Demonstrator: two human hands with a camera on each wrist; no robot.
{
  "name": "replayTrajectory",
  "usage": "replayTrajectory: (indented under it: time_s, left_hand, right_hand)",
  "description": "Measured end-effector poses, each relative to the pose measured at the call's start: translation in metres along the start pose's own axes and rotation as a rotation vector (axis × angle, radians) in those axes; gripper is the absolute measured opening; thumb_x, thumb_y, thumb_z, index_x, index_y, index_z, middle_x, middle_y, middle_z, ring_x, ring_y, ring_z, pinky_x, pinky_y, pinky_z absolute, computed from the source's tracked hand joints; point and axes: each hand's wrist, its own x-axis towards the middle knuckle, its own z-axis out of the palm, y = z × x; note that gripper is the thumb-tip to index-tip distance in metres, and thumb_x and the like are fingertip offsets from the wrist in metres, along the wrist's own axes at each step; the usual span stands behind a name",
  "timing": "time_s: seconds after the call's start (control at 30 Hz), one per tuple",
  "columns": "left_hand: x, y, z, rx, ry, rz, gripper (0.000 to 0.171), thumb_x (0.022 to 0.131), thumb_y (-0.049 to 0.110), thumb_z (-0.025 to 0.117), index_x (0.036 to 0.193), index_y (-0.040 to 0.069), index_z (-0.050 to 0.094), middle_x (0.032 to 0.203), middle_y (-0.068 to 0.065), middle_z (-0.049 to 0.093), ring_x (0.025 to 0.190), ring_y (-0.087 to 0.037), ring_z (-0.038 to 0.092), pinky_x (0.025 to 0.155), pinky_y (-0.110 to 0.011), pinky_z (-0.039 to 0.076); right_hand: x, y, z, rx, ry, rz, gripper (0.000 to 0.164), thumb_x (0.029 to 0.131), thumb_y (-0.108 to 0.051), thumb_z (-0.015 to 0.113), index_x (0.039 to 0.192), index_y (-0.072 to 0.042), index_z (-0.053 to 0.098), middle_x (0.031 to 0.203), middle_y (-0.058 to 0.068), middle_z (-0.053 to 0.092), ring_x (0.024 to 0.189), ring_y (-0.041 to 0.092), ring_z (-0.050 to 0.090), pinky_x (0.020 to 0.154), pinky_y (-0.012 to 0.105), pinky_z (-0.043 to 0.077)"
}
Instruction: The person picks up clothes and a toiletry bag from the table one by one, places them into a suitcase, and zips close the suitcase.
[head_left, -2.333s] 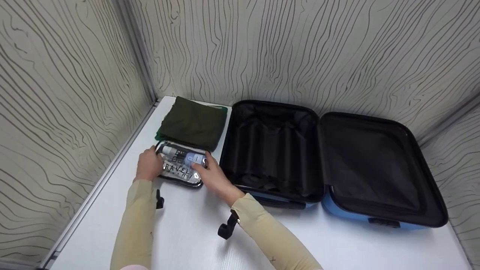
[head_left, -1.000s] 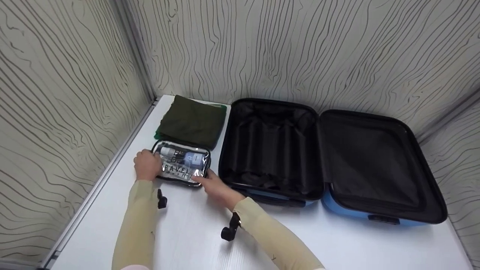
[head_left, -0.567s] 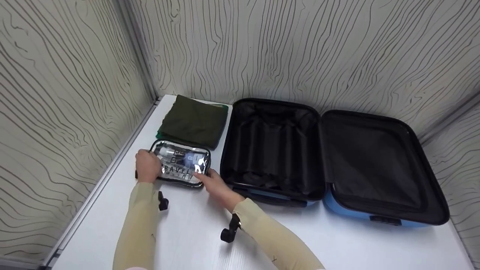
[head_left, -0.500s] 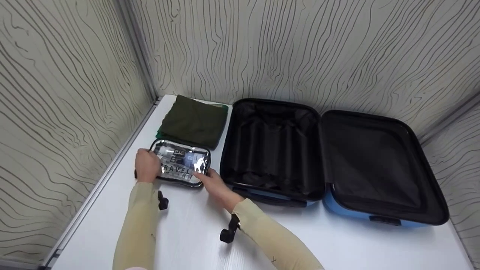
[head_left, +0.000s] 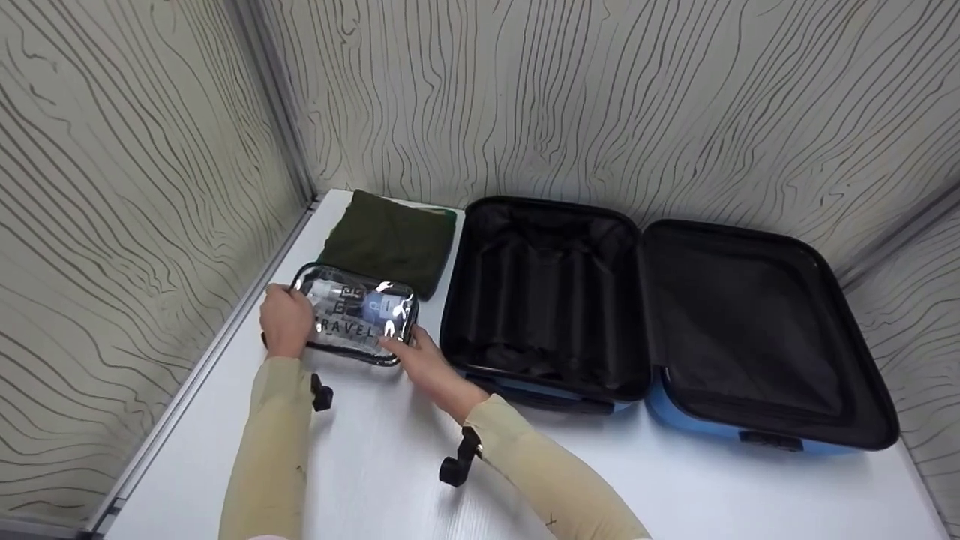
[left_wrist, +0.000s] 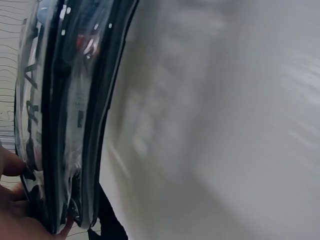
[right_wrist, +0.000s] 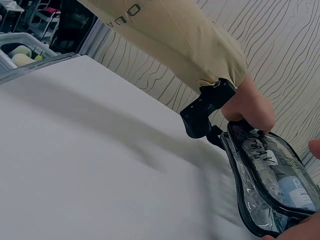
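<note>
Both hands hold a clear toiletry bag (head_left: 352, 311) with black piping and "TRAVEL" printed on it. My left hand (head_left: 287, 321) grips its left end, and my right hand (head_left: 431, 367) pinches the lower right corner, thumb on top. Through the plastic show a white-capped item and a bottle with a blue label (head_left: 381, 306). In the left wrist view the bag (left_wrist: 75, 110) appears side-on, raised over the white table. The right wrist view has the bag (right_wrist: 272, 180) between both hands, its bottom clear of the tabletop.
Behind the bag lies folded dark green cloth (head_left: 394, 244), partly overlapped by it. An open blue suitcase stands to the right, with a black-lined base (head_left: 547, 300) and lid (head_left: 750, 330). Patterned panels (head_left: 525, 97) wall the table (head_left: 375, 465). A white basket (right_wrist: 30, 45) sits beyond the table edge.
My right hand slid from the bag's upper right side to its lower right corner. Since half a second ago the bag has risen and shifted slightly left and back, over the cloth's front edge.
</note>
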Motion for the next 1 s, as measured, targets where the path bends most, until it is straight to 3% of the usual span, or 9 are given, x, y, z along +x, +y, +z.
replayTrajectory:
  time_s: [0.5, 0.73, 1.0]
  left_hand:
    - [-0.001, 0.020, -0.016, -0.011, 0.023, 0.060, 0.040, 0.107, 0.014, 0.032, 0.128, -0.013, 0.052, 0.117, -0.033, 0.060, 0.108, -0.047, 0.059, 0.092, -0.056, 0.047]
    - [-0.002, 0.037, -0.020, -0.015, -0.009, 0.052, 0.043, 0.109, 0.018, 0.031, 0.134, -0.011, 0.050, 0.122, -0.028, 0.059, 0.110, -0.041, 0.059, 0.091, -0.051, 0.049]
    - [-0.003, 0.053, -0.025, -0.018, 0.004, 0.102, 0.041, 0.109, 0.019, 0.033, 0.131, -0.010, 0.052, 0.120, -0.029, 0.061, 0.107, -0.042, 0.060, 0.088, -0.052, 0.050]
  right_hand:
    - [-0.009, -0.020, -0.008, 0.034, -0.049, -0.001, 0.078, 0.098, -0.031, 0.066, 0.154, 0.009, 0.030, 0.157, 0.024, 0.035, 0.146, 0.034, 0.029, 0.118, 0.045, 0.024]
    - [-0.008, -0.027, -0.018, 0.071, -0.058, -0.021, 0.070, 0.099, -0.031, 0.065, 0.152, 0.005, 0.039, 0.155, 0.020, 0.040, 0.147, 0.032, 0.029, 0.119, 0.046, 0.021]
    - [-0.011, -0.033, -0.023, 0.127, -0.068, -0.043, 0.068, 0.099, -0.029, 0.065, 0.151, 0.006, 0.039, 0.154, 0.020, 0.041, 0.148, 0.034, 0.027, 0.120, 0.049, 0.017]
